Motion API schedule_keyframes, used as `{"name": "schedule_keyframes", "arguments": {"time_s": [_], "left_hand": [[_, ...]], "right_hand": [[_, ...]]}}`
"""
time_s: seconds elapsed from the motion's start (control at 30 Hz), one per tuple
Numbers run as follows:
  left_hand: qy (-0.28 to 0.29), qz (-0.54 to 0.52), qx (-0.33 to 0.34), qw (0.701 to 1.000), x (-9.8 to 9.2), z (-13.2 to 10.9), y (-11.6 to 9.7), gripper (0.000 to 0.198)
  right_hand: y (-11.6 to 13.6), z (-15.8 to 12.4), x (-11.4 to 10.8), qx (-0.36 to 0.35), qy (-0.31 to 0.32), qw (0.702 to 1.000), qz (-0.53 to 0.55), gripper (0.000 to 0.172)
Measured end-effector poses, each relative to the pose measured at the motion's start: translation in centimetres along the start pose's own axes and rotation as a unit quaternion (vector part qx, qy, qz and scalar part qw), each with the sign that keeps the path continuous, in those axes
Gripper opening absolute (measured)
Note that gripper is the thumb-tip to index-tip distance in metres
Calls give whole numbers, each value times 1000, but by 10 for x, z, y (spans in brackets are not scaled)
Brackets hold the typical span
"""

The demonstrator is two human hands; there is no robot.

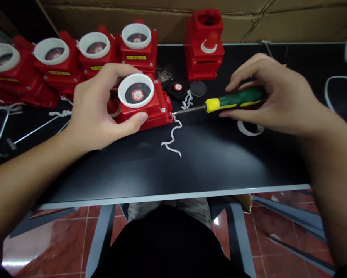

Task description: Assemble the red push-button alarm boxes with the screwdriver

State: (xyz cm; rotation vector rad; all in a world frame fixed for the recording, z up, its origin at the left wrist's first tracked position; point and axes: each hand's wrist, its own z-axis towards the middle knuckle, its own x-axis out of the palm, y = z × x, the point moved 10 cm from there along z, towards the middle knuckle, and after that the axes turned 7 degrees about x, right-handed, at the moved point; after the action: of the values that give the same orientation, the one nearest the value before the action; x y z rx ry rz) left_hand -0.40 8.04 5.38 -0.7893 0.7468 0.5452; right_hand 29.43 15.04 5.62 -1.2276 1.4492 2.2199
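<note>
My left hand (100, 104) is wrapped round a red box (141, 112) with a white ring on its face. Inside that ring (136, 90) sits a dark disc with a red-and-white mark. Between the fingers of my right hand (266, 92) is a screwdriver (237, 99) with a green and yellow handle. Its shaft points left, and the tip meets the box's right end near a corner lug. A white cord (173, 135) trails from that end onto the black tabletop. Whether the tip sits in a screw, I cannot tell.
Several similar red boxes (53, 65) line the back left, with metal rods (31, 131) before them. Another red box (205, 50) without a white ring stands at the back. A clear disc (198, 88), a black part (173, 89) and a white ring (250, 129) lie about.
</note>
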Motion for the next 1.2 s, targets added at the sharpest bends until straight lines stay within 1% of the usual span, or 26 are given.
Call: {"name": "schedule_keyframes", "arguments": {"time_s": [0.07,0.17,0.3,0.43,0.5,0.6,0.7,0.77,0.87,0.97,1.1,1.2], "left_hand": [[2,5,3,1000,0,0,0,63],[-4,5,17,1000,-1,1,-3,61],[-4,9,18,1000,-1,0,-3,61],[-7,10,26,1000,-1,0,-4,66],[-3,15,26,1000,-1,0,-3,67],[2,23,22,999,0,0,-1,67],[0,24,27,999,0,0,-1,66],[-3,23,27,999,-1,-1,-1,64],[-3,24,33,999,0,-2,-3,62],[-1,18,48,999,0,-2,-6,61],[4,7,46,999,1,-2,-7,61],[6,9,41,999,1,-2,-6,61]], "right_hand": [[-1,0,1,12,5,1000,5,46],[0,0,-2,5,3,1000,11,50],[3,-1,-5,-14,-3,1000,2,44],[3,-3,-4,-16,18,1000,10,34],[2,-4,-2,-17,28,999,9,33],[0,-6,-2,-17,31,999,5,36],[-2,-6,-1,2,30,1000,-7,37],[-4,-6,3,22,48,999,3,39],[-8,-7,14,63,91,992,60,43],[-12,-9,22,92,114,984,103,45],[-18,-13,28,125,139,979,75,46],[-21,-13,31,132,156,977,57,49]]}}
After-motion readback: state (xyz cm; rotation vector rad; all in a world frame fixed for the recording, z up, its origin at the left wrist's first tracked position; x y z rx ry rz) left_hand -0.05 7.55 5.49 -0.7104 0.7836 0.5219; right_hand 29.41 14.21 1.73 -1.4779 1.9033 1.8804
